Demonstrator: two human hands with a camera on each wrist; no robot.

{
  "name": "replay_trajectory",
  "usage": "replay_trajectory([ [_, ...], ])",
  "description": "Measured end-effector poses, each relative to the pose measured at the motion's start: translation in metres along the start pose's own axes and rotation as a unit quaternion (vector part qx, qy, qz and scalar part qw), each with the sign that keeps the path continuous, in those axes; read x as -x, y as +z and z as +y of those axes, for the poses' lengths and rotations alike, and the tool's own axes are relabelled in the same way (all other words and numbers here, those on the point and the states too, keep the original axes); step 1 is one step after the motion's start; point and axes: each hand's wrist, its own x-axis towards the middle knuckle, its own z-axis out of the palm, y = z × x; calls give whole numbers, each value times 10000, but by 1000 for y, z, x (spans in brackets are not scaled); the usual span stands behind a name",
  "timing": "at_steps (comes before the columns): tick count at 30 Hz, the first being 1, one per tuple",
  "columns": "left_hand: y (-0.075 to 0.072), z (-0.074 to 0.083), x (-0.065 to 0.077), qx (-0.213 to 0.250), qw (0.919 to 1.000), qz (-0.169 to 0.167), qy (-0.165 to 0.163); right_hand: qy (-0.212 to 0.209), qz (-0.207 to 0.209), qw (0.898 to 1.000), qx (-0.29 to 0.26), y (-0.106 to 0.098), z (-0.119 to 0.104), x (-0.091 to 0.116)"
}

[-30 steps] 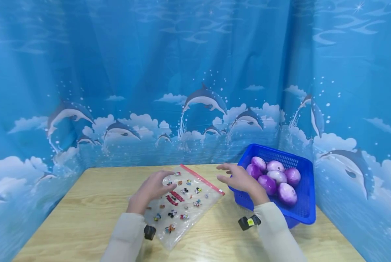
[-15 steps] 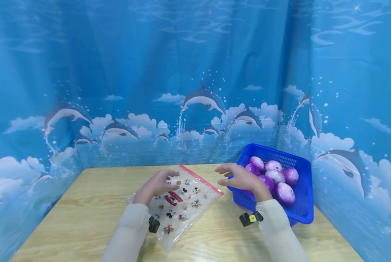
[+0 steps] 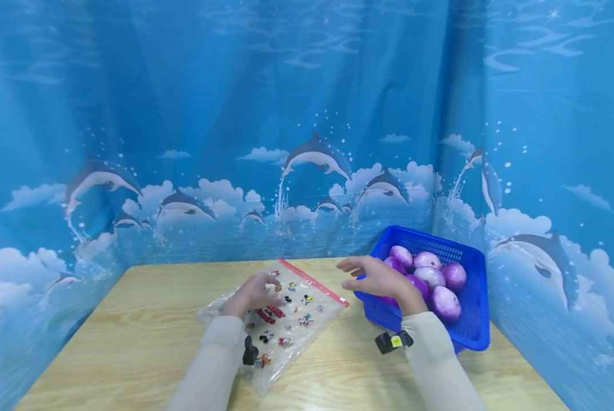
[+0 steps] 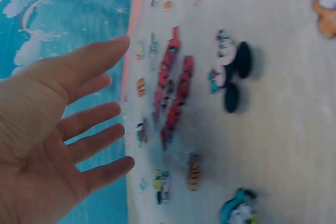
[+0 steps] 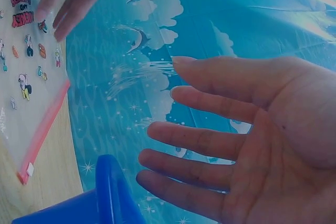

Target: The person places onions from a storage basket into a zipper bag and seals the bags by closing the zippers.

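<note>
A clear zip bag (image 3: 299,337) printed with small cartoon figures lies flat on the table, its red slider edge (image 3: 314,282) toward the back right. Over the bag hovers my left hand (image 3: 252,294), fingers relaxed and holding nothing; in the left wrist view the left hand (image 4: 68,129) shows spread fingers above the print. My right hand (image 3: 381,279) is in the air beside the left rim of a blue basket (image 3: 478,297). Its fingers, loosely straight, hold nothing in the right wrist view, where the right hand (image 5: 247,145) shows its palm. Several purple-and-white onions (image 3: 445,303) sit in the basket.
The wooden table (image 3: 142,331) meets a blue dolphin-print curtain (image 3: 235,142) at its back and sides. A black camera is strapped to each wrist. The basket stands at the table's right side.
My left hand has moved a little to the right over the bag. The right hand stays almost where it was. The view has shifted slightly; the bag and basket rest in place.
</note>
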Motion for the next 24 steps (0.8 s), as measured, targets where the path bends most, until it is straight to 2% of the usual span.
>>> replay_trajectory([
  [5, 10, -1, -2, -100, 9999, 32, -99, -47, 8, 10000, 18, -1, 1, 0],
  [9, 19, 0, -4, -382, 9991, 21, -186, -3, 0, 10000, -13, 0, 2, -1],
  [15, 25, 1, -5, -703, 9972, 211, 154, 31, -37, 10000, -30, 1, 2, 0],
  [24, 28, 4, 0, -608, 9975, 211, 299, 14, -40, 10000, -50, 1, 2, 0],
])
